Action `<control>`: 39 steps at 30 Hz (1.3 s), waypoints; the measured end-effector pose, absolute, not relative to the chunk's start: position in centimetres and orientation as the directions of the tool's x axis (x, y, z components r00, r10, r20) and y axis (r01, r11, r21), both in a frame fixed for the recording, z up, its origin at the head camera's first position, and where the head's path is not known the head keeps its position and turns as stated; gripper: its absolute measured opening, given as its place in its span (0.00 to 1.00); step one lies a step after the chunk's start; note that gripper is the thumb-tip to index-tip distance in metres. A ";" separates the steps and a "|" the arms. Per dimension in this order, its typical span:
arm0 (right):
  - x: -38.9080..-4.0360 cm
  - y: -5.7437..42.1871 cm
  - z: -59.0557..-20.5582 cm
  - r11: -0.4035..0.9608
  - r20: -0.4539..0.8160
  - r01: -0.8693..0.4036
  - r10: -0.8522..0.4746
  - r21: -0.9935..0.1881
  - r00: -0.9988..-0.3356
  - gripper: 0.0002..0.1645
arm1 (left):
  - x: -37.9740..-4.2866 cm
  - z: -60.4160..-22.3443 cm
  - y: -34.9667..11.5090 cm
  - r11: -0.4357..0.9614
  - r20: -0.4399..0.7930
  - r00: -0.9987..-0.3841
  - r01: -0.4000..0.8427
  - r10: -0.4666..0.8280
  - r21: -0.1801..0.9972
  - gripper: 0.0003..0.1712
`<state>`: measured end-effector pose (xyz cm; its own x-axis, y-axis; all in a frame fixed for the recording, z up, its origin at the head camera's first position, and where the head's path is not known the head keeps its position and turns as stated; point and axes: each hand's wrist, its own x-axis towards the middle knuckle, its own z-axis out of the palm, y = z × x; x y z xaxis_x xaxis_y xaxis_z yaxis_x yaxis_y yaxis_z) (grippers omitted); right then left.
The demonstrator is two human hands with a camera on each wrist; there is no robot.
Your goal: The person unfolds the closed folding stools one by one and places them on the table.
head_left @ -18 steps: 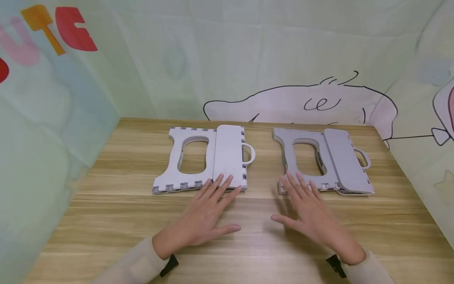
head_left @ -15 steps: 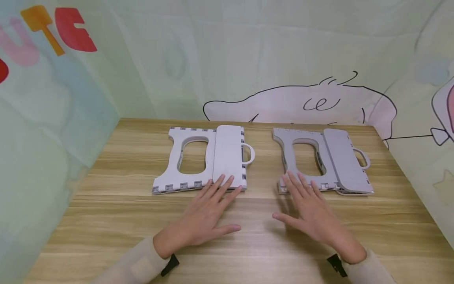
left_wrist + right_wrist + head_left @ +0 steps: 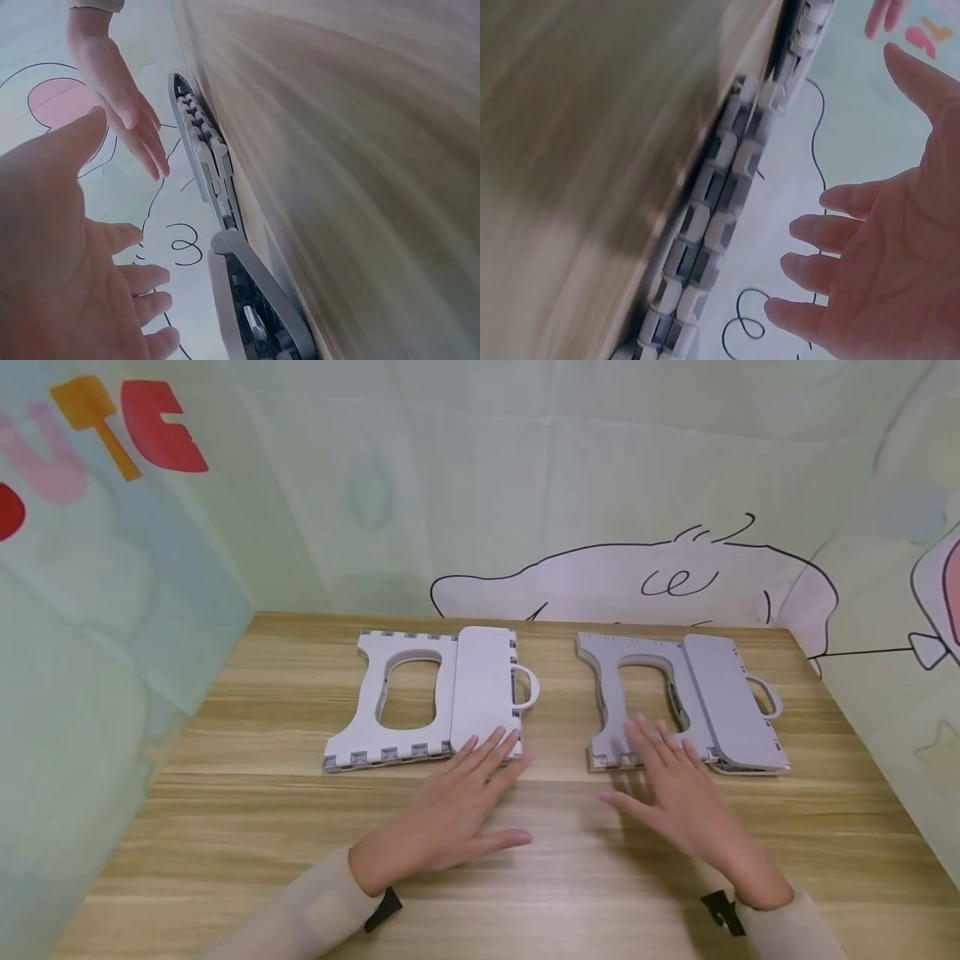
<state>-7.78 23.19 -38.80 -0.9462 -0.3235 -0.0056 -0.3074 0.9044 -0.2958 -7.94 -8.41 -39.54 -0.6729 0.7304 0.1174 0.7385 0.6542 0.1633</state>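
Two folded plastic step stools lie flat, side by side, on a wooden table. The left stool (image 3: 483, 685), white with a loop handle on its right, has my left hand (image 3: 450, 810) over its near right corner. That hand is flat and spread, thumb pointing right. My right hand (image 3: 686, 802) is held likewise over the near edge of the greyer right stool (image 3: 731, 702). In the left wrist view the left hand (image 3: 60, 262) stands off the stool's side (image 3: 262, 300). The right wrist view shows the right hand (image 3: 900, 255) apart from the hinged edge (image 3: 705, 210). Neither hand holds anything.
The wooden table (image 3: 465, 902) runs back to a pale green cloth backdrop (image 3: 465, 485) with cartoon drawings and coloured letters. Cloth also borders the table on the left and right. A gap of bare wood separates the stools.
Both hands have shifted a little to the right, fingers still spread. The two stools have stayed in place; the head view has tilted very slightly.
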 end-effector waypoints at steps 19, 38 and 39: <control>-9.3 27.6 -38.3 0.871 0.003 -0.171 -0.191 -0.461 -0.982 0.52 | -9.2 -39.0 -4.3 0.499 0.100 -0.521 0.847 0.848 0.181 0.49; -11.1 32.3 -38.2 0.857 -0.020 -0.045 -0.064 -0.514 -0.998 0.48 | -10.3 -39.1 -1.1 0.477 0.083 -0.492 0.866 0.867 0.146 0.48; -11.2 32.5 -38.2 0.856 -0.017 -0.038 -0.054 -0.516 -0.998 0.47 | -10.3 -39.1 -1.0 0.475 0.081 -0.489 0.868 0.868 0.145 0.48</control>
<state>-11.21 32.55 -38.18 -0.9984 -0.0543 -0.0167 -0.0380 0.8556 -0.5162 -10.34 -0.96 -39.07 -0.4893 0.8683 0.0814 0.8678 0.4754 0.1446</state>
